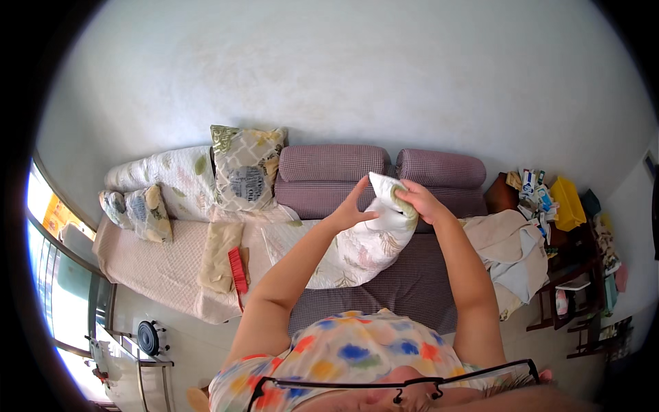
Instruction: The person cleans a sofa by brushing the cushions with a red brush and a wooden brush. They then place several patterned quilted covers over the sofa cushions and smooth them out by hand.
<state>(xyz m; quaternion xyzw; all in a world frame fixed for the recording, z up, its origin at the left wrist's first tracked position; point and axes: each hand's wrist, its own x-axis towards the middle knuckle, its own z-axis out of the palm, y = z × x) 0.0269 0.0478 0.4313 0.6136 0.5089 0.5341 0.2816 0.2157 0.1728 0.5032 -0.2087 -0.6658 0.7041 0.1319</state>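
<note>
In the head view my right hand (423,201) grips the bunched upper end of a white quilted sofa cover (378,242) with a leaf print. The cover hangs from that grip, and its lower part lies spread over the sofa seat (412,278). My left hand (352,210) is at the near side of the raised cloth, thumb and fingers spread wide. Nothing shows between them, though I cannot tell whether the thumb touches the cover. Behind both hands are the sofa's purple checked back cushions (333,164).
Left on the sofa are a patterned throw pillow (247,170), smaller pillows (149,213), a folded beige cloth (220,257) and a red-bristled brush (238,269). A pile of clothes (507,247) lies at the right, near a yellow bin (568,203). A round black stool (148,338) stands on the floor.
</note>
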